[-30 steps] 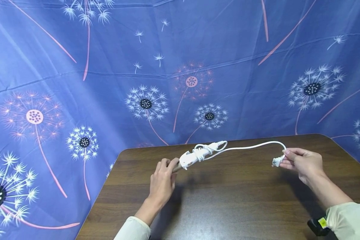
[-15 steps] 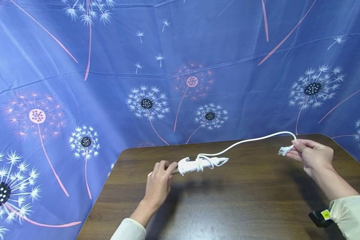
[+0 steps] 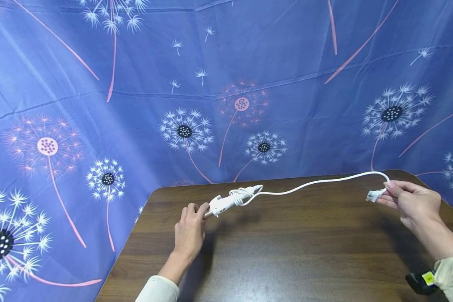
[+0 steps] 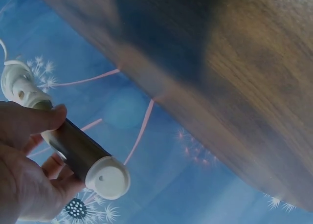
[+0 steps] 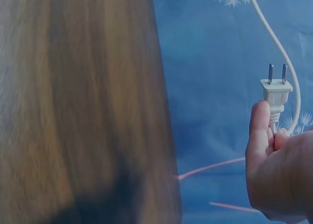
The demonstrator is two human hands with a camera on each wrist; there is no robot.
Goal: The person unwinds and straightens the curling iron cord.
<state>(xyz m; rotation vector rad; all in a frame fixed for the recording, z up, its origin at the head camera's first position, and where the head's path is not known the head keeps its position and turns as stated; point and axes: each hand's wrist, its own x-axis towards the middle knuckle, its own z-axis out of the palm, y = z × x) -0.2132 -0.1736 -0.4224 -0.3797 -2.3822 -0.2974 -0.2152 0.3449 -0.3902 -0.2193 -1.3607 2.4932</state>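
Note:
My left hand (image 3: 190, 231) grips a curling iron (image 3: 222, 204) by its brown barrel, above the table. In the left wrist view, my thumb and fingers wrap the barrel (image 4: 80, 148), and a white round cap (image 4: 110, 177) closes its near end. The white handle points right, with loops of white cord (image 3: 317, 181) wound round it. From there the cord runs in a slack curve to my right hand (image 3: 419, 204), which pinches it just behind the plug (image 3: 375, 195). Two metal prongs (image 5: 271, 73) stick up from the plug in the right wrist view.
Below both hands lies a dark wood-grain table (image 3: 287, 256) with rounded far corners. A blue cloth with dandelion prints (image 3: 309, 113) hangs right behind its far edge. A black device with a yellow label (image 3: 420, 283) sits at the right wrist.
My right hand has moved right with the plug, drawing the cord out longer. My left hand has shifted left with the curling iron, whose handle tilted level and then up again.

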